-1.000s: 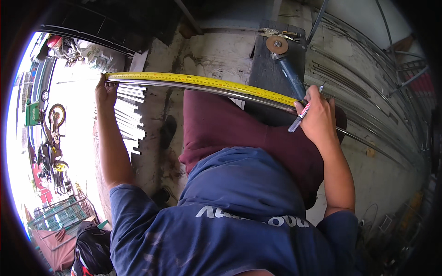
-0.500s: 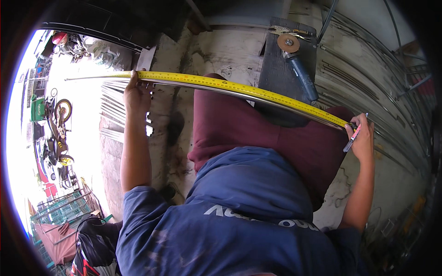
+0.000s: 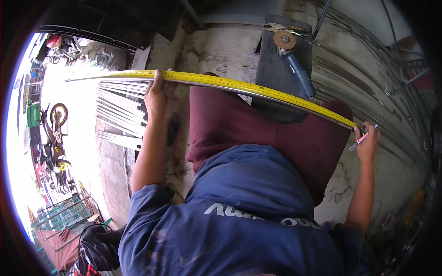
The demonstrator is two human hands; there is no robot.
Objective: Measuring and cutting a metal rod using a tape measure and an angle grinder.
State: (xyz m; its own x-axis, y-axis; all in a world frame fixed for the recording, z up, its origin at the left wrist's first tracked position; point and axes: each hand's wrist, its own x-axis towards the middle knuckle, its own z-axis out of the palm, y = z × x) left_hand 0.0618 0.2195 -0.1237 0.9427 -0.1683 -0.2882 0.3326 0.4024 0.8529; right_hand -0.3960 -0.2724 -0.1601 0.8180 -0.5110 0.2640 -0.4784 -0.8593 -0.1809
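Note:
A yellow tape measure (image 3: 239,84) is drawn out along a thin metal rod (image 3: 271,99) that runs across above my lap. My left hand (image 3: 157,94) is closed around the tape and rod, the thumb lying on top of the tape. At the right end my right hand (image 3: 367,141) is closed on the tape's end, its case mostly hidden by the fingers. A marker pen (image 3: 359,140) also sits between those fingers, slanting downward. Beyond the rod, an angle grinder (image 3: 297,71) with a brown disc rests on a dark board (image 3: 269,76).
Pliers (image 3: 276,28) lie at the board's far end. Several long metal rods (image 3: 350,78) lie on the floor at the right. Pale bars (image 3: 120,99) fan out at the left. Outside stand a motorbike (image 3: 56,138) and a green wire rack (image 3: 62,214).
My left hand has slid right along the tape and rod. The right hand has shifted slightly right and down with the tape's end and the pen.

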